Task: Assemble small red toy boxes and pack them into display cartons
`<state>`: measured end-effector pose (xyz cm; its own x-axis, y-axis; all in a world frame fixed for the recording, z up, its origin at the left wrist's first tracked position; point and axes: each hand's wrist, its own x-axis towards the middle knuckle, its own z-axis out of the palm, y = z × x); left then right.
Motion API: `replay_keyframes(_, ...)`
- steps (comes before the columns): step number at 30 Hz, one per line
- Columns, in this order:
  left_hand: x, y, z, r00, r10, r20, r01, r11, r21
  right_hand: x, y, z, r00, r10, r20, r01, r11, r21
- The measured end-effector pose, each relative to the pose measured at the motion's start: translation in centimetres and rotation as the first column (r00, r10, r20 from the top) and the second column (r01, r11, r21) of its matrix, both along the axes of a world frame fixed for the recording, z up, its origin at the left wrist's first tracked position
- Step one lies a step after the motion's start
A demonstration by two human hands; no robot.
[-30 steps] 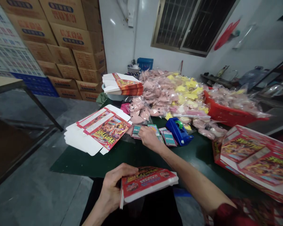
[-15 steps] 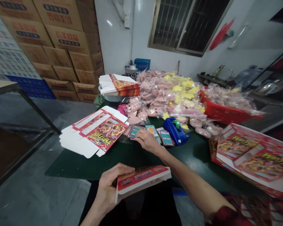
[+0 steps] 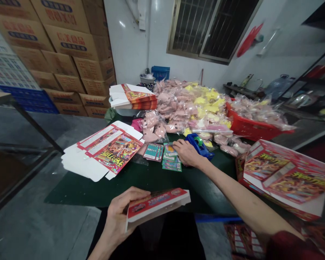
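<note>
Ok, L hand (image 3: 120,213) closed firmly on L end of box (image 3: 158,203), held over lap nr table (image 3: 102,187) edge. R hand (image 3: 188,153) palm-down btwn cards (image 3: 172,165) & tape disp. (image 3: 207,152), fingers slightly bent; can't tell if it's got anything.

Head-worn view, facing forward, downward, near table (image 3: 102,189)

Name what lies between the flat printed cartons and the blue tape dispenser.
In the head view, from cartons to dispenser: a pinkish item, overlapping teal cards, a group of green-edged cards, then the right hand.
</note>
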<state>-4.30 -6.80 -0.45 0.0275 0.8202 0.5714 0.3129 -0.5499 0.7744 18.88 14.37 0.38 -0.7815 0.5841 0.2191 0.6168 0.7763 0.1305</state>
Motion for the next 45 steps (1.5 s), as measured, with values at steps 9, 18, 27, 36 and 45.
replay_keyframes(9,-0.4,-0.1,-1.4,1.0,-0.029,0.009,0.029,0.995,-0.092,0.2,2.1,-1.7,0.998,0.058,0.04,-0.049,0.978,-0.2)
replay_keyframes(18,-0.4,0.1,-0.8,0.998,-0.053,0.025,0.055,0.994,-0.093,0.6,3.9,-2.6,0.997,0.049,-0.068,-0.065,0.963,-0.261)
replay_keyframes(27,-0.3,0.2,-0.7,1.0,-0.025,0.017,0.026,0.997,-0.078,-1.1,0.3,-3.1,0.991,-0.049,-0.128,0.034,0.993,-0.112)
replay_keyframes(36,0.1,-0.2,-0.2,0.998,-0.006,0.055,0.01,0.997,-0.079,-1.1,-1.2,-3.4,0.91,-0.048,-0.413,0.033,0.999,-0.042)
replay_keyframes(45,0.5,0.4,-0.6,0.98,0.186,0.068,-0.164,0.956,-0.243,2.0,-6.9,6.4,0.288,-0.147,-0.946,0.033,0.989,-0.143)
